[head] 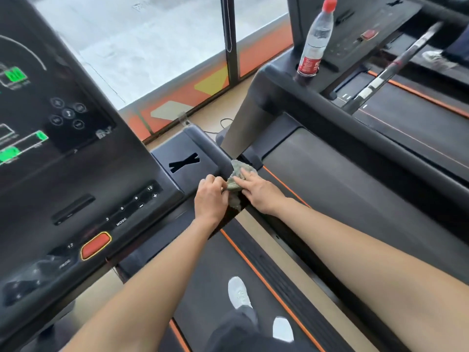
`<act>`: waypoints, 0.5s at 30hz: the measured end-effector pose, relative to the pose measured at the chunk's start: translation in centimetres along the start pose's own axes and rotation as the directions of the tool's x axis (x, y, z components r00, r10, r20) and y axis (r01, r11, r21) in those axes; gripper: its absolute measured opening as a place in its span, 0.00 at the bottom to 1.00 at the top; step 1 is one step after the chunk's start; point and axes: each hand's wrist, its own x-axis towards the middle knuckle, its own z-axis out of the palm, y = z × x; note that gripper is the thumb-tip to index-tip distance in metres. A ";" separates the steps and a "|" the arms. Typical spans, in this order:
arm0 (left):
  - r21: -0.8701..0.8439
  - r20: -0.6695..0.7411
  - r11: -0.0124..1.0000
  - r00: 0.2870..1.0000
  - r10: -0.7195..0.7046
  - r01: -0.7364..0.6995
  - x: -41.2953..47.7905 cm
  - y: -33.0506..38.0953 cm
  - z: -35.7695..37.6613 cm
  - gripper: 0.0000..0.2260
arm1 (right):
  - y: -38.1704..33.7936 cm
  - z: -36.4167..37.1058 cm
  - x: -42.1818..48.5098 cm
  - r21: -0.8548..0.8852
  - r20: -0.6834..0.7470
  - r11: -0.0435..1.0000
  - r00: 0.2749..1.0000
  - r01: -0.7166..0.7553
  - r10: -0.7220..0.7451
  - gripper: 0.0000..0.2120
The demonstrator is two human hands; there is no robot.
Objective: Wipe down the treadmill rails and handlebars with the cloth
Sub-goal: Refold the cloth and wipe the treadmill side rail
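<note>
Cloth (238, 174): grey-green, bunched, lying over the dark padded handrail (208, 146) at the right side of the console (76, 174). Its long axis follows the rail, one end pointing away toward the window (152, 47) and the other hanging down toward the person between the two hands.

Left hand (210, 196): fingers curled together, with the fingertips (223, 187) pinching the near left edge of the cloth. The back of the hand faces up. The wrist lies over the corner of the console tray.

Right hand (257, 191): the index finger (245, 173) is extended and lies flat on top of the cloth, pressing it onto the rail. The thumb rests against the cloth's near side. The other fingers are behind the hand, so how they lie cannot be determined.

Both forearms reach in from the lower edge of the view and converge at the cloth.

Surroundings: the console shows green lit readouts and a red stop button (96, 245). The running belt (215, 262), edged in orange, lies below the arms, with two white shoes (238, 292) standing on it. On the neighbouring treadmill to the right, a clear water bottle (317, 39) with a red cap and a red label stands upright in a cup holder.
</note>
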 end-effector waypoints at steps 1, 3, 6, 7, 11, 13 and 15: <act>-0.016 0.001 1.000 1.000 -0.024 0.024 0.4 -0.3 -0.2 0.02 | -0.3 -0.3 0.8 -0.037 0.031 0.999 0.999 0.016 -0.015 0.25; -0.060 0.015 0.996 0.998 -0.063 0.064 0.9 -0.7 -0.3 0.03 | -0.6 -0.6 2.1 -0.104 0.067 0.993 0.997 0.047 -0.040 0.26; -0.160 0.128 0.985 0.991 -0.038 0.058 0.1 -0.7 0.0 0.06 | -0.6 -0.7 2.1 -0.123 0.038 0.991 0.998 0.057 -0.053 0.26; -0.192 0.181 0.980 0.983 -0.017 0.052 -0.3 -0.5 0.1 0.07 | -0.5 -0.8 1.6 -0.118 0.026 0.992 0.998 0.053 -0.051 0.25; -0.294 0.220 0.952 0.975 -0.023 0.089 -1.2 0.5 0.9 0.04 | 0.1 -1.1 -1.0 -0.116 -0.006 0.993 1.000 0.024 -0.025 0.21; -0.266 0.209 0.961 0.978 -0.014 0.070 -1.5 0.7 1.4 0.06 | 0.4 -0.9 -2.4 -0.118 -0.031 0.993 0.999 0.000 -0.003 0.19; -0.240 0.200 0.969 0.980 -0.004 0.053 -1.9 0.7 1.6 0.07 | 0.7 -0.8 -3.6 -0.121 -0.060 0.992 0.998 -0.017 0.010 0.17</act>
